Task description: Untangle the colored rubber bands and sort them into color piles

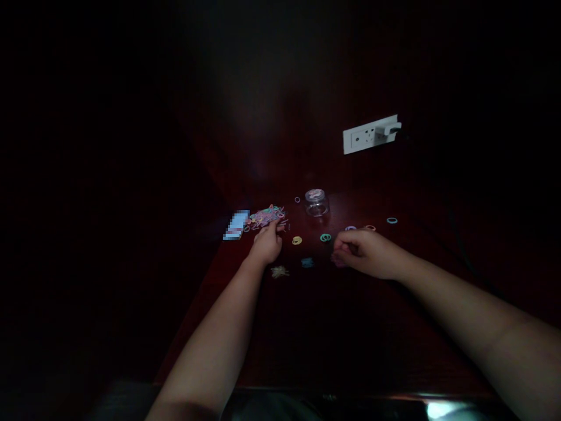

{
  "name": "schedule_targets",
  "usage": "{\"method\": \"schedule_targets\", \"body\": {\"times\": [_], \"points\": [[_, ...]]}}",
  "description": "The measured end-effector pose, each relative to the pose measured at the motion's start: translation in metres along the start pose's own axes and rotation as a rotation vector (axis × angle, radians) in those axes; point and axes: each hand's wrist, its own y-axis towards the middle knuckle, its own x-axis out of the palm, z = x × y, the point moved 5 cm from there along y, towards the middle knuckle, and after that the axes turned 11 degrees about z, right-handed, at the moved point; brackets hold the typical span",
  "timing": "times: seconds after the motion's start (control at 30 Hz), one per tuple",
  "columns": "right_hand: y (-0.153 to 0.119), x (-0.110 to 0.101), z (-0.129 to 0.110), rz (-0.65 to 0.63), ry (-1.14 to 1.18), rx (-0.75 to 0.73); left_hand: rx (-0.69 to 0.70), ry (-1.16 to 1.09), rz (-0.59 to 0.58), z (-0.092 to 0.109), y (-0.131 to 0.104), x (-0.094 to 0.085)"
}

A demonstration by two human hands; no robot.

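Note:
A mixed heap of small coloured rubber bands [266,217] lies on the dark reddish table. At its near edge is my left hand [266,242], with the index finger stretched onto the bands and the thumb apart. My right hand [366,251] is closed, fingertips together, just above a small pink pile [339,261] that it partly covers. Whatever those fingertips hold, if anything, is too small to make out. Between the hands lie yellow rings [297,240], green rings [325,237], a blue pile [307,262] and a pale yellow pile [279,272].
A clear lidded jar [317,204] stands behind the piles, a single ring [297,199] beside it. Purple [350,228], orange [370,228] and light blue rings [392,220] lie to the right. A blurred phone-like screen [236,225] is at left. The wall has a socket [370,135] with a plug.

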Motion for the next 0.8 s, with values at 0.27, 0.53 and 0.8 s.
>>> {"method": "schedule_targets", "body": {"times": [0.27, 0.53, 0.8], "points": [[0.0, -0.003, -0.002, 0.011, -0.03, -0.018, -0.027, -0.078, 0.081, -0.016, 0.005, -0.001], [0.0, -0.004, -0.002, 0.033, -0.019, -0.027, 0.0, -0.026, 0.068, -0.028, 0.008, 0.005], [0.0, -0.004, -0.003, 0.032, -0.024, -0.021, 0.058, -0.001, 0.015, -0.028, 0.01, 0.009]]}}
